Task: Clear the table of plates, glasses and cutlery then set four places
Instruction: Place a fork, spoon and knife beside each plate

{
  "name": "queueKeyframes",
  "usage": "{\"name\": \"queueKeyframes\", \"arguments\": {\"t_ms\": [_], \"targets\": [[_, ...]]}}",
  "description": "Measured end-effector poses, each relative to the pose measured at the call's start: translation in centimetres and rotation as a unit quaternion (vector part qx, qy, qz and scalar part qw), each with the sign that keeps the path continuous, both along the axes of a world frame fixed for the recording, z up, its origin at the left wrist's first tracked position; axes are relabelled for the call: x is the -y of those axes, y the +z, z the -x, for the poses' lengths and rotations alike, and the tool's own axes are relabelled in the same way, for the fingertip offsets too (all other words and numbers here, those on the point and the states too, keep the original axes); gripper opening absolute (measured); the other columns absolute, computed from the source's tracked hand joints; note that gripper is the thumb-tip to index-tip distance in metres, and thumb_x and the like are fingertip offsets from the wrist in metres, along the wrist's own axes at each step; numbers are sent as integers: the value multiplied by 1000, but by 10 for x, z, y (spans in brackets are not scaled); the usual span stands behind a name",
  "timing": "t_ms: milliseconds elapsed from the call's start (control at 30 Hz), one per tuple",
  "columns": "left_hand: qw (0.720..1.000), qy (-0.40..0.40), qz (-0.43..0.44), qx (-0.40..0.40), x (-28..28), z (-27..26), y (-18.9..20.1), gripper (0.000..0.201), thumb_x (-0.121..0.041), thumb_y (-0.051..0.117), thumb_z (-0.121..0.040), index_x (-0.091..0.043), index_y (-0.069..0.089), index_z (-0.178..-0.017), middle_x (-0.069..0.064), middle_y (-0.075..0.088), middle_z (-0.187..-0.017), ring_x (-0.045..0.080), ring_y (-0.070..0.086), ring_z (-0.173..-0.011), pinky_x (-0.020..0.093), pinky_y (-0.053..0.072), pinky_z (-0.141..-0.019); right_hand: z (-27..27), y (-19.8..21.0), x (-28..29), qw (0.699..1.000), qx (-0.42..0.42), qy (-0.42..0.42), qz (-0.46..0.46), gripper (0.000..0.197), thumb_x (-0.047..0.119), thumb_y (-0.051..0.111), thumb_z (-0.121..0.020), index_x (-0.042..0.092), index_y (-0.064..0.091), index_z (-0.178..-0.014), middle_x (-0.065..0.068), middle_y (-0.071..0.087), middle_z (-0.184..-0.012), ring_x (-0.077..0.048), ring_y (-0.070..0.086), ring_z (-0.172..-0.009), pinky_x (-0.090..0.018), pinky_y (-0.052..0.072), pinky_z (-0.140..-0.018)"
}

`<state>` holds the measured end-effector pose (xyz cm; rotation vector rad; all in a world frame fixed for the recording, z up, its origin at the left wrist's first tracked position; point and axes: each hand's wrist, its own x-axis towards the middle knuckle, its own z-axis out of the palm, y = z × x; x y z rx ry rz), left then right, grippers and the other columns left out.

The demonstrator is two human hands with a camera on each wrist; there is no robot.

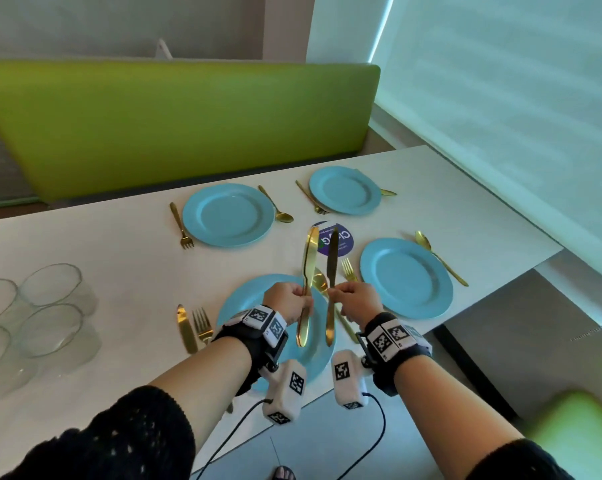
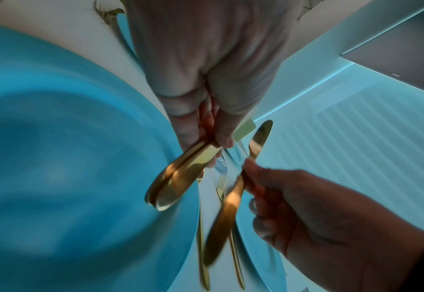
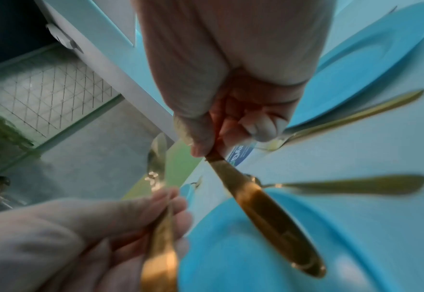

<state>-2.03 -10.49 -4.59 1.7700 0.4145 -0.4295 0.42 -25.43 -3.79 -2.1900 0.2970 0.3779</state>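
I hold a gold knife (image 1: 307, 271) in my left hand (image 1: 289, 301) and another knife (image 1: 331, 275) in my right hand (image 1: 356, 299), blades pointing away from me, above the near blue plate (image 1: 244, 299). Three more blue plates sit on the white table (image 1: 119, 244), each with a gold fork and spoon beside it. A knife (image 1: 185, 329) and a fork (image 1: 202, 325) lie left of the near plate. Four empty glasses (image 1: 50, 306) stand at far left.

A green upholstered bench (image 1: 174, 126) fills the upper left, a pale window blind (image 1: 500, 98) the upper right, a round purple sticker (image 1: 344, 239) mid-frame.
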Motion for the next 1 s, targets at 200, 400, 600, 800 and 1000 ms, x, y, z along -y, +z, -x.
{"name": "queueKeyframes", "arguments": {"t_ms": [200,400,600,800,1000], "targets": [[997,33,-65,3,15,-30,3,17,-19,63,-81,-20,60,-64,13,74,-90,29,68,-94,40,55,-88,-37,-21,54,993,-46,-3,110,20,25,66,-84,18,62,-66,-5,65,-84,-22,57,-81,-29,45,-76],[994,55,-96,10,20,-52,-2,9,-18,61,-84,-14,66,-78,8,75,-89,19,63,-81,34,52,-91,-53,-40,60,985,-72,37,150,16,25,67,-84,15,63,-72,-3,61,-86,-20,55,-84,-26,45,-78],[990,62,-124,0,26,-63,-11,20,-22,64,-83,-6,70,-93,10,74,-93,26,67,-96,36,52,-91,-59,-49,57,985,-72,28,155,17,22,66,-82,11,71,-94,-8,68,-97,-26,64,-96,-32,52,-85],[988,62,-138,-3,31,-68,-18,19,-23,63,-85,-8,70,-94,10,73,-97,27,66,-98,37,51,-93,-60,-52,53,983,-46,16,178,15,25,64,-84,14,71,-94,-8,69,-97,-26,65,-90,-32,54,-81],[987,69,-148,5,34,-70,-18,20,-24,60,-88,-8,71,-93,8,74,-96,21,63,-89,30,49,-90,-62,-53,55,979,-40,20,200,17,30,65,-83,18,71,-94,-6,69,-95,-26,66,-89,-31,53,-79]]}}
